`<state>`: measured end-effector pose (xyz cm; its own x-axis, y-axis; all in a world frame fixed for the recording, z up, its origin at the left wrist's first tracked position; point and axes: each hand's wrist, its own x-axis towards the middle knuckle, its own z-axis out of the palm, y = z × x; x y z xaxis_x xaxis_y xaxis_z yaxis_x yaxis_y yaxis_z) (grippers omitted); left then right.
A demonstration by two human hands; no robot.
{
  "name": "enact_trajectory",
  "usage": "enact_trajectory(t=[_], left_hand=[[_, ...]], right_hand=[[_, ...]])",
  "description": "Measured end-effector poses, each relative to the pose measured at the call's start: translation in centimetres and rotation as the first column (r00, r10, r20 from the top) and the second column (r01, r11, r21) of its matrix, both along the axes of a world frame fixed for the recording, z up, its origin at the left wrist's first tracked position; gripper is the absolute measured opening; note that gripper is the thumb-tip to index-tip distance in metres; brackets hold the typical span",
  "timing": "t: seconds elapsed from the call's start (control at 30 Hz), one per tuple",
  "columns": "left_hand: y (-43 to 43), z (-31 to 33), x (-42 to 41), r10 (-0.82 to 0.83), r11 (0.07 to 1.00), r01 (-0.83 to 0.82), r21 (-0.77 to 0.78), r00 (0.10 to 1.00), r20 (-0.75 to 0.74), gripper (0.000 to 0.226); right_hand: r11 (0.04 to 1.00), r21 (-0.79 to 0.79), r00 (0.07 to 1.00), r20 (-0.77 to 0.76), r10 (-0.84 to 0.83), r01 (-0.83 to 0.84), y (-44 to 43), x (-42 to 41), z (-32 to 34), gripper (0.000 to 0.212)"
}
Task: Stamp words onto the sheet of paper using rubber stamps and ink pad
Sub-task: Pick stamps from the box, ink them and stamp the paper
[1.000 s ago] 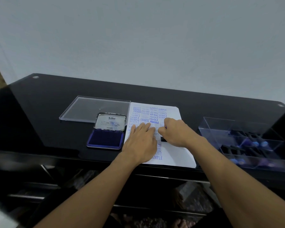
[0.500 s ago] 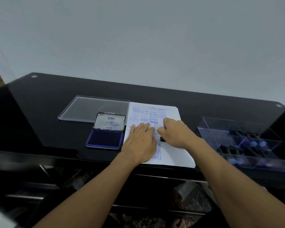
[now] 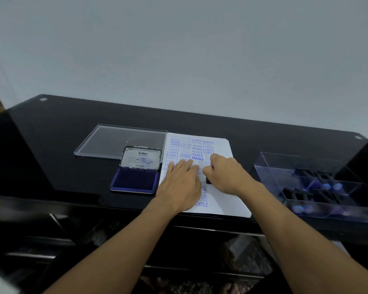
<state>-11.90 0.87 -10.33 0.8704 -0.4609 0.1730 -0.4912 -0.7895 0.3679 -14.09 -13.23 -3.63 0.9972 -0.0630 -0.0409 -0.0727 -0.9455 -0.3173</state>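
Paper sheet [image 3: 221, 200] is the landmark, head view only. It lies flat on the black glossy counter [image 3: 62, 149], its near edge at the counter's front edge. Its left and middle parts are covered in blue stamped words: AMENDED, SAMPLE, AIR MAIL and FRAGILE are readable, while others are too faint or blurred to read.

Left hand [image 3: 182, 183] is palm down on the sheet's left half. Its grip is spread flat with the fingers straight and close together, pressing the paper and holding nothing. Right hand [image 3: 227, 175] is over the sheet's middle, just right of the left hand. Its grip is curled, with the fingers wrapped round a small black stamp [image 3: 208, 180]. Only a dark corner of the stamp shows under the hand, low against the paper. Stamp face is hidden, so contact cannot be confirmed.

Ink pad [image 3: 135, 180] is just left of the sheet, touching or nearly touching its left edge. It is open, showing the dark blue pad. Its hinged metal lid [image 3: 141, 158] is tilted back on the far side, with "Artline" printed on it. Clear flat plastic lid [image 3: 119, 141] lies left of the sheet's far corner, behind the ink pad. Clear compartment box [image 3: 268, 166] sits well right of the sheet. Inside it are more stamps [image 3: 325, 185] with black bodies and bluish ends, too blurred for detail. Pale wall [image 3: 179, 49] is behind the counter.
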Motion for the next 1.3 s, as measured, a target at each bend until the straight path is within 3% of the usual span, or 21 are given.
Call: enact_trajectory(t=[1.3], left_hand=[[0.00, -0.26, 0.24, -0.001, 1.000, 0.001, 0.001, 1.000, 0.028, 0.041]], right_hand=[[1.000, 0.000, 1.000, -0.011, -0.018, 0.018, -0.10, 0.55, -0.26, 0.030]])
